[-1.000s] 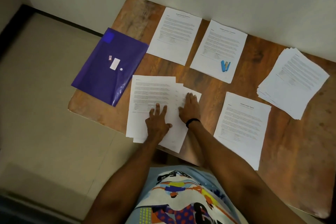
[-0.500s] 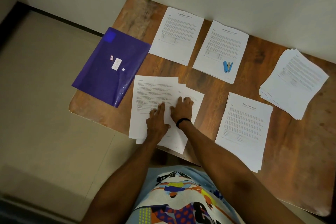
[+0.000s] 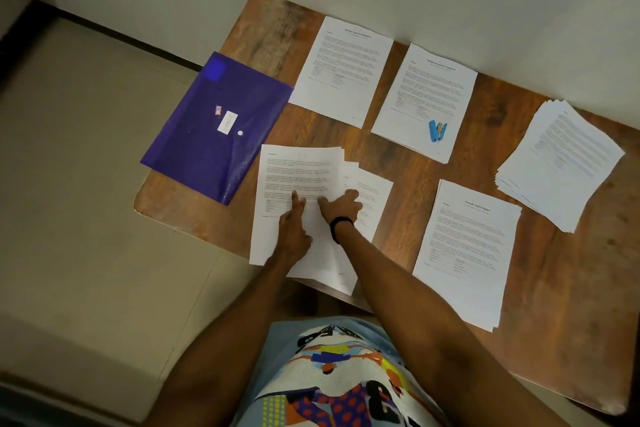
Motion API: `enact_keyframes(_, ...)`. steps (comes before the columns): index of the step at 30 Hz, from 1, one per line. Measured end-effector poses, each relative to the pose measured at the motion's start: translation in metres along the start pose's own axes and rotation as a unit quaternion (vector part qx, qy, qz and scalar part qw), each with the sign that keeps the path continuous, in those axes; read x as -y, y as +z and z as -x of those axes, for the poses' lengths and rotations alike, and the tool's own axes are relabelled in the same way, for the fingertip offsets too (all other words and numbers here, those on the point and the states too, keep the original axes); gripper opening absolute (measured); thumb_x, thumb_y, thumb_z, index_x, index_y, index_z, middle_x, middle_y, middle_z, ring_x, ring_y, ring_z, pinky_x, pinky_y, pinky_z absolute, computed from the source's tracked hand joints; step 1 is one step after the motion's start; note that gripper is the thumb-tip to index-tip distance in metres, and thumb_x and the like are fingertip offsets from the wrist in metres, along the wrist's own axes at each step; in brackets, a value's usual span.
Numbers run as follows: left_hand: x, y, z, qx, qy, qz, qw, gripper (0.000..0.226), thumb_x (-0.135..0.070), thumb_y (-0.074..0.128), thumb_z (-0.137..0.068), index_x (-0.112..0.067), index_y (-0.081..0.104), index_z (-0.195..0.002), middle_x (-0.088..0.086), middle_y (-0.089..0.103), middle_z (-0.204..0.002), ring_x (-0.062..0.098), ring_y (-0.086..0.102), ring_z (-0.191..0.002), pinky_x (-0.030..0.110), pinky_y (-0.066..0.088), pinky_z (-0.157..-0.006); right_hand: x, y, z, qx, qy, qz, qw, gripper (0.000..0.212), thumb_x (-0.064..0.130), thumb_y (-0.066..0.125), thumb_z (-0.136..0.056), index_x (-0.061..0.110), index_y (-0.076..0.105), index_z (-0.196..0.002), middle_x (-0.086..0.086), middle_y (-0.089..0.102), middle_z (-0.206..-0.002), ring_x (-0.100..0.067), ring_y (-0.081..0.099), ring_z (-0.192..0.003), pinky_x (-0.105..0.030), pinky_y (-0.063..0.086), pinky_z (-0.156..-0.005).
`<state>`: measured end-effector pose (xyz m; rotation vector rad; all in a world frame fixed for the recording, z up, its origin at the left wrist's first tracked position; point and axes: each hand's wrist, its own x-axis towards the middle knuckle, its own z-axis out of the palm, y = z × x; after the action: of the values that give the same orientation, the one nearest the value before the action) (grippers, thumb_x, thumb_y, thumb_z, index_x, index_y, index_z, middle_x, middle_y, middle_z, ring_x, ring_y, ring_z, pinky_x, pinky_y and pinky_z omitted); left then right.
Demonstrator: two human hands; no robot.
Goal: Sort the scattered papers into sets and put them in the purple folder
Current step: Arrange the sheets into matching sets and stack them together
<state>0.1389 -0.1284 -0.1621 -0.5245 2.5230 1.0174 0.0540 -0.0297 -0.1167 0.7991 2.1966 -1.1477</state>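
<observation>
A loosely fanned set of printed papers point(image 3: 298, 173) lies at the table's front edge, partly overhanging it. My left hand point(image 3: 294, 229) rests flat on its top sheet with fingers straight. My right hand point(image 3: 341, 206), with a black wristband, presses beside it on the same sheets, fingers pointing left. The purple folder point(image 3: 214, 128) lies closed at the table's left corner, touching the fanned set's upper left. Two more sets sit at the back, one point(image 3: 343, 71) near the folder and one point(image 3: 424, 97) to its right. A further set point(image 3: 467, 250) lies at the front right.
A blue stapler point(image 3: 437, 131) sits on the back right set. A thick, uneven pile of papers point(image 3: 562, 159) lies at the far right. The wooden table point(image 3: 412, 166) stands against a white wall; tiled floor is to the left.
My right hand has slid left across the fanned sheets toward my left hand, pulling the offset sheets closer together. My left hand stayed pressed on the top sheet.
</observation>
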Motion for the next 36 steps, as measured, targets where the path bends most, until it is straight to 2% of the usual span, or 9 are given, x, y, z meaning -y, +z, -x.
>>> enact_keyframes(5,0.002,-0.006,0.0,0.004,0.006,0.005,1.0,0.107,-0.018,0.075,-0.085,-0.022,-0.003,-0.159,0.004,0.017,-0.164,0.026,0.028,-0.147,0.041,0.022,-0.12,-0.006,-0.007,-0.004,0.07,-0.076,-0.002,0.995,0.034,0.025,0.069,-0.093,0.01,0.062,-0.122,-0.011,0.066,-0.126,-0.032,0.063,-0.114,-0.041,0.053,-0.098)
enact_keyframes(9,-0.009,-0.022,0.001,-0.05,-0.037,0.123,0.99,0.098,-0.008,0.067,-0.091,-0.029,-0.001,-0.159,0.002,0.037,-0.156,0.022,0.046,-0.135,0.045,0.041,-0.113,-0.009,-0.022,-0.002,0.064,-0.136,0.012,0.989,0.025,0.015,0.063,-0.097,0.008,0.067,-0.12,-0.011,0.068,-0.124,-0.031,0.063,-0.112,-0.038,0.05,-0.095)
enact_keyframes(14,-0.035,-0.057,0.004,-0.187,-0.089,0.194,0.959,0.084,-0.04,0.066,-0.093,-0.02,0.015,-0.157,0.006,0.037,-0.156,0.029,0.038,-0.142,0.049,0.034,-0.116,-0.026,-0.059,-0.015,0.085,-0.129,-0.098,0.983,0.028,0.006,0.066,-0.093,0.012,0.068,-0.121,-0.002,0.069,-0.123,-0.021,0.065,-0.111,-0.035,0.052,-0.099)
enact_keyframes(17,-0.044,-0.072,-0.004,-0.125,-0.094,0.251,0.955,0.083,-0.052,0.066,-0.09,-0.023,0.022,-0.154,0.003,0.041,-0.153,0.026,0.045,-0.136,0.044,0.04,-0.11,-0.036,-0.086,-0.02,0.129,-0.087,-0.173,0.972,0.022,0.004,0.063,-0.095,0.018,0.068,-0.112,-0.005,0.07,-0.121,-0.022,0.067,-0.109,-0.038,0.055,-0.097)
enact_keyframes(20,-0.056,-0.075,-0.01,-0.017,-0.044,0.276,0.96,0.046,-0.033,0.063,-0.096,-0.017,0.05,-0.138,0.002,0.06,-0.135,0.024,0.06,-0.121,0.033,0.05,-0.096,-0.053,-0.111,-0.029,0.166,-0.046,-0.202,0.964,0.022,0.008,0.064,-0.096,0.015,0.068,-0.117,-0.008,0.07,-0.123,-0.025,0.068,-0.11,-0.044,0.054,-0.099)
enact_keyframes(23,-0.077,-0.065,-0.008,-0.016,-0.004,0.242,0.97,0.029,-0.019,0.059,-0.1,-0.01,0.06,-0.127,0.007,0.065,-0.126,0.025,0.062,-0.114,0.032,0.05,-0.094,-0.072,-0.137,-0.032,0.164,-0.037,-0.191,0.967,0.029,0.021,0.069,-0.093,0.012,0.068,-0.121,-0.005,0.072,-0.12,-0.024,0.069,-0.109,-0.043,0.054,-0.098)
enact_keyframes(28,-0.106,-0.029,-0.001,-0.039,0.01,0.206,0.978,0.024,-0.018,0.057,-0.1,-0.011,0.062,-0.123,0.009,0.066,-0.122,0.029,0.064,-0.112,0.044,0.053,-0.096,-0.098,-0.188,-0.025,-0.036,-0.024,-0.122,0.992,0.015,0.025,0.065,-0.092,0.011,0.069,-0.089,-0.005,0.072,-0.085,-0.024,0.067,-0.08,-0.043,0.058,-0.082)
enact_keyframes(32,-0.123,-0.002,0.009,-0.038,0.011,0.17,0.985,0.021,-0.019,0.055,-0.101,-0.012,0.061,-0.121,0.009,0.065,-0.123,0.029,0.063,-0.112,0.044,0.051,-0.098,-0.138,-0.225,-0.03,-0.213,0.02,-0.071,0.974,0.02,0.02,0.058,-0.096,0.008,0.064,-0.11,-0.006,0.064,-0.103,-0.03,0.062,-0.104,-0.03,0.047,-0.083)
enact_keyframes(36,-0.131,0.015,0.019,-0.026,0.01,0.136,0.99,0.022,-0.021,0.053,-0.102,-0.011,0.06,-0.121,0.009,0.065,-0.123,0.029,0.063,-0.111,0.041,0.05,-0.094,-0.174,-0.253,-0.036,-0.263,0.105,0.002,0.959,0.072,0.045,0.067,-0.089,0.005,0.04,-0.143,-0.023,0.048,-0.14,-0.039,0.043,-0.131,-0.044,0.041,-0.105)
